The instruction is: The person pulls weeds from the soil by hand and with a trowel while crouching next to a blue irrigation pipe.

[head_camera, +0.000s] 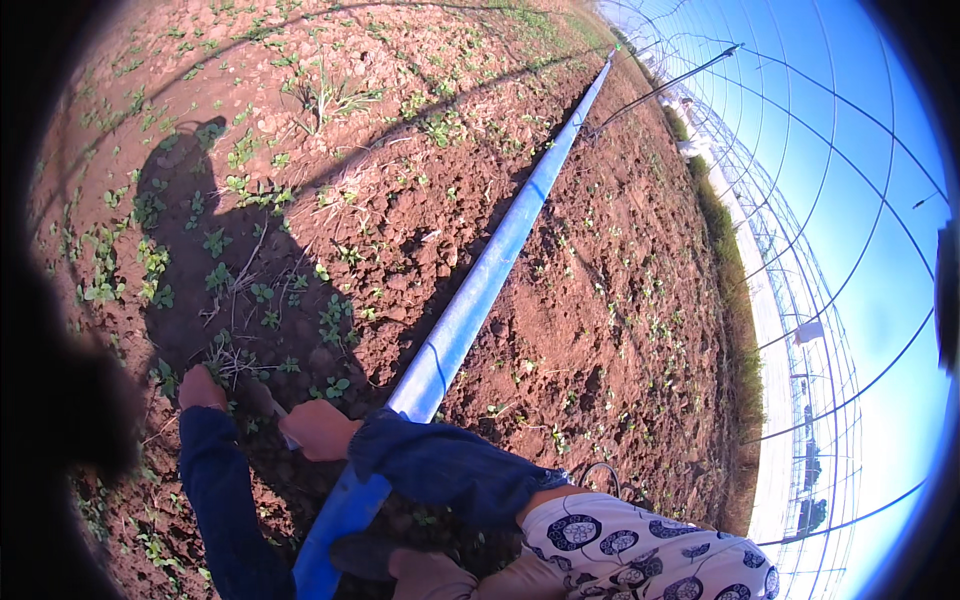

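My left hand (201,388), in a dark blue sleeve, is down at the soil beside a tuft of green plants and dry stalks (234,360). What its fingers touch is hidden. To its right my right hand (319,430) is closed around the handle of a small tool with a flat, dirty blade (259,397), perhaps a trowel or knife. The blade points toward the plants near my left hand. My right forearm, in a loose blue sleeve, crosses over a long blue pipe or hose (480,285) that lies on the ground.
Small green seedlings (217,243) dot the reddish, cloddy soil (555,322). My foot in a dark shoe (364,556) is beside the pipe at the bottom. A thin slanted rod (660,88) stands farther off. Curved metal greenhouse framing (832,300) rises at the right, beyond a grassy strip (724,292).
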Action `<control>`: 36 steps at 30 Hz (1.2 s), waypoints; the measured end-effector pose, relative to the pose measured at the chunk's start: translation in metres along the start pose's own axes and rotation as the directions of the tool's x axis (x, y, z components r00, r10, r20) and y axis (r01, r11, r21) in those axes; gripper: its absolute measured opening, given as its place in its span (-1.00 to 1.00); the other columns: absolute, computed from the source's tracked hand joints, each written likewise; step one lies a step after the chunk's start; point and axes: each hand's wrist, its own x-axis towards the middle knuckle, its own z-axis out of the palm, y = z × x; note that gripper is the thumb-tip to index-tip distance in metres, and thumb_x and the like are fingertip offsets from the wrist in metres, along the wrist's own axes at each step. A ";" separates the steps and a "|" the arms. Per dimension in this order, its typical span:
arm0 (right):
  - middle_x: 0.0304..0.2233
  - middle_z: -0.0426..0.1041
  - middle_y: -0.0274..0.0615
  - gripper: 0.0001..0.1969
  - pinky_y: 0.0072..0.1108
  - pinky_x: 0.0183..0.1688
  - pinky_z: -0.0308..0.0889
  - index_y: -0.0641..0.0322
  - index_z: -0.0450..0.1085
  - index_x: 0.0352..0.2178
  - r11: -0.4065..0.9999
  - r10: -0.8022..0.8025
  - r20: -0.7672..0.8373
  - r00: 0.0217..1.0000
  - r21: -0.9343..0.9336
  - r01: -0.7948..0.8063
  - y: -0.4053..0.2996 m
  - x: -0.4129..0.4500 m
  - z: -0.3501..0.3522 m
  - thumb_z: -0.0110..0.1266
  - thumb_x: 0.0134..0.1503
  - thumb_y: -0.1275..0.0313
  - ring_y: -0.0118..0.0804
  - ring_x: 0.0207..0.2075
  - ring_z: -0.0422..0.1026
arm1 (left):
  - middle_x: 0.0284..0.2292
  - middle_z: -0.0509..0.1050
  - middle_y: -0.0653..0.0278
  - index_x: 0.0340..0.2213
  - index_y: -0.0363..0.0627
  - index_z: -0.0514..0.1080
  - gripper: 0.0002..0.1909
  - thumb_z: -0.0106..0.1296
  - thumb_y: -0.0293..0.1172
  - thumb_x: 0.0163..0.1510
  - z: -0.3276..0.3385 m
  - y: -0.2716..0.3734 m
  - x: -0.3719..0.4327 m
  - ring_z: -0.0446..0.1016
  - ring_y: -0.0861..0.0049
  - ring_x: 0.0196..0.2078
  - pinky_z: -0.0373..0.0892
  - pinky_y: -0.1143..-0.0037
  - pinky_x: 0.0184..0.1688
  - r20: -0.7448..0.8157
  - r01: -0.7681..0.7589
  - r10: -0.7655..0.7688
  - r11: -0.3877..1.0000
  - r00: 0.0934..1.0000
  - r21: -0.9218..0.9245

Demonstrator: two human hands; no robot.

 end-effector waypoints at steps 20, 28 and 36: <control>-0.58 0.44 0.00 -0.87 -0.25 -0.39 0.35 0.22 0.45 -0.58 1.000 0.011 -0.039 0.999 -0.025 -0.012 -0.003 -0.003 0.003 0.10 -0.32 0.55 0.06 -0.45 0.46 | -0.30 0.48 -0.02 -0.36 -0.20 0.40 -0.81 0.08 -0.52 -0.10 -0.008 0.016 -0.004 0.47 0.07 -0.21 0.43 0.26 -0.22 0.066 -0.015 0.008 0.994 0.998 0.109; -0.56 0.45 -0.05 -0.77 -0.24 -0.38 0.35 0.20 0.40 -0.47 0.997 -0.006 0.092 0.996 -0.076 0.013 -0.015 0.012 -0.001 0.14 -0.30 0.50 0.02 -0.42 0.47 | -0.27 0.50 -0.01 -0.38 -0.19 0.46 -0.83 0.07 -0.53 -0.11 -0.026 -0.003 -0.006 0.49 0.11 -0.19 0.44 0.28 -0.20 0.103 0.008 -0.025 0.987 0.994 0.163; -0.56 0.45 -0.02 -0.79 -0.24 -0.40 0.35 0.21 0.37 -0.47 0.992 0.028 0.111 0.993 -0.126 -0.014 0.008 0.001 -0.008 0.13 -0.26 0.50 0.02 -0.44 0.47 | -0.40 0.53 0.03 -0.45 -0.16 0.49 -0.84 0.05 -0.42 -0.15 -0.002 0.028 -0.007 0.52 0.12 -0.30 0.44 0.27 -0.26 0.043 -0.151 0.149 0.988 0.988 0.042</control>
